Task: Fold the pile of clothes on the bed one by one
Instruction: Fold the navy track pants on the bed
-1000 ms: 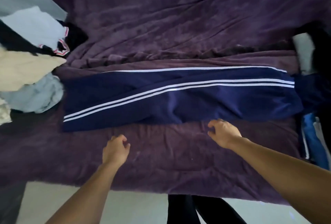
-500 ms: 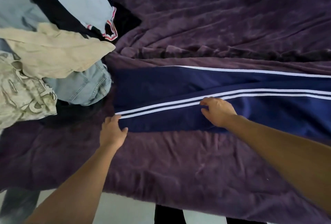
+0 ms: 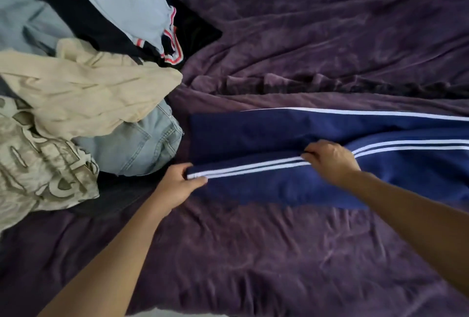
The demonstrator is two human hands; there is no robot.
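Centre right of the frame: long navy-blue track trousers with white side stripes (image 3: 253, 134), laid flat on a rumpled dark purple plush bed cover (image 3: 279, 253), running off the right edge. At the leg's left end, lower centre: left hand (image 3: 177, 186), thumb on top, pinching the hem at the double stripe. Farther right along the same stripe: right hand (image 3: 330, 162), fingers curled down, gripping a fold of navy fabric. Upper left and left edge: unfolded pile of clothes (image 3: 83, 73). Crumpled beige garment (image 3: 101, 98) on top, light blue denim jeans (image 3: 137, 149) just beside the trouser end, cream garment with olive print (image 3: 38, 164) far left, pale blue garment with red-and-white trim (image 3: 127, 4) and black cloth (image 3: 83, 19) above.
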